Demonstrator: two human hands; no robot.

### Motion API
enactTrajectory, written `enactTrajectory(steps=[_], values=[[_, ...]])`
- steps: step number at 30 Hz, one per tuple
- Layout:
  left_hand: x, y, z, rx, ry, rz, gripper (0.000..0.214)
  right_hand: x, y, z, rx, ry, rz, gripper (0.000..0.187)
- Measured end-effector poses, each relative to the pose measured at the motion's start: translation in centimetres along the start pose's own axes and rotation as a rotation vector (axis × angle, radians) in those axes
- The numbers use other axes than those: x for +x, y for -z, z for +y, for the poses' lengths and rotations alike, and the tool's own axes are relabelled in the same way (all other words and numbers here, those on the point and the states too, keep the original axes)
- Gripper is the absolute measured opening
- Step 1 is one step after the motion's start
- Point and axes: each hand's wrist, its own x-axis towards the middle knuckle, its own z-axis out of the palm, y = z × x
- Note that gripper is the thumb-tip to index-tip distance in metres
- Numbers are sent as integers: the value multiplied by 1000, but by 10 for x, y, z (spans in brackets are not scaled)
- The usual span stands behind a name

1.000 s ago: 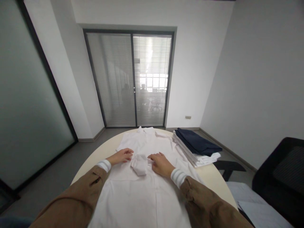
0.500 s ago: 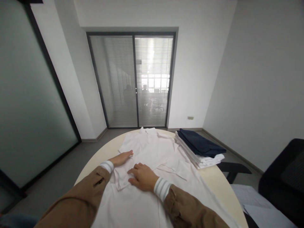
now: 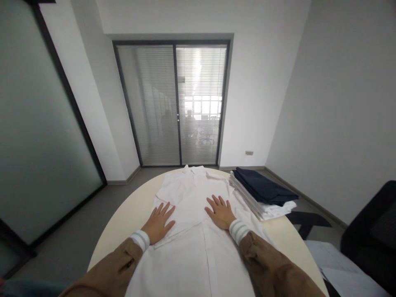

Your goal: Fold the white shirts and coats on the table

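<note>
A white shirt point(image 3: 193, 243) lies spread flat along a round cream table point(image 3: 123, 222), its collar at the far edge. My left hand point(image 3: 159, 222) rests flat on the shirt's left side, over a folded-in sleeve, with fingers spread. My right hand point(image 3: 219, 211) lies flat on the shirt's right side, fingers stretched out. Neither hand holds anything. Both arms wear brown sleeves with white striped cuffs.
A stack of folded clothes point(image 3: 262, 194), dark navy on top of white, sits on the table's right edge beside the shirt. A black chair point(image 3: 368, 231) stands at the right. Glass doors with blinds point(image 3: 176, 103) are ahead, a frosted glass wall at left.
The bunched sleeve seen a second ago now lies flat. My right hand moved from the left side back to the right, and both hands opened flat on the shirt.
</note>
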Motion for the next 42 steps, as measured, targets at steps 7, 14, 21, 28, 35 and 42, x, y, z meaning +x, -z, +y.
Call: enactTrajectory(steps=[7,14,21,28,35,42], values=[[-2,32,-3,-28,54,-225,84,-16,-11,-1,19,20,-71,77],[28,34,14,28,195,23,69,-5,4,-5,6,9,-12,75],[73,-6,32,-42,260,59,76,39,-4,3,-3,-165,-75,81],[81,-14,14,29,411,231,64,46,-14,12,6,-130,75,72],[78,-16,5,88,385,237,59,43,-16,16,14,-121,68,66],[57,-7,-24,76,416,142,63,20,-13,43,-55,-105,38,68]])
